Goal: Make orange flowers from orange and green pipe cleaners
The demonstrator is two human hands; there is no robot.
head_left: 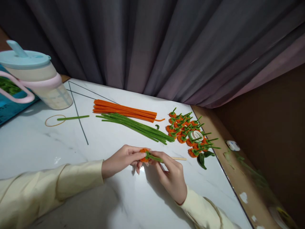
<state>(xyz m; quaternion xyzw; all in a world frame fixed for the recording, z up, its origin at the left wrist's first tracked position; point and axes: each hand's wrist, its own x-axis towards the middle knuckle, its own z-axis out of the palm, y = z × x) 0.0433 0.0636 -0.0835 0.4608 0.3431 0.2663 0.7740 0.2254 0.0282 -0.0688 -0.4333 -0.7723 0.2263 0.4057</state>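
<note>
Between my hands is a small orange pipe-cleaner pumpkin (144,156) with a green pipe-cleaner stem (156,158) pointing right. My left hand (122,160) pinches the orange body between thumb and fingers. The fingers of my right hand (170,175) are closed at the green stem. A thin wooden stick (179,158) lies just beyond my right hand, partly hidden by it. Farther off lie a bundle of orange pipe cleaners (124,110) and a bundle of green pipe cleaners (135,127).
Several finished orange pumpkins (182,138) with green stems crowd the table's right side, a white tape roll (195,136) among them. Dark green leaf shapes (201,161) lie nearby. At left stand a lidded cup (51,90), a rubber band (49,120) and a single green pipe cleaner (77,117).
</note>
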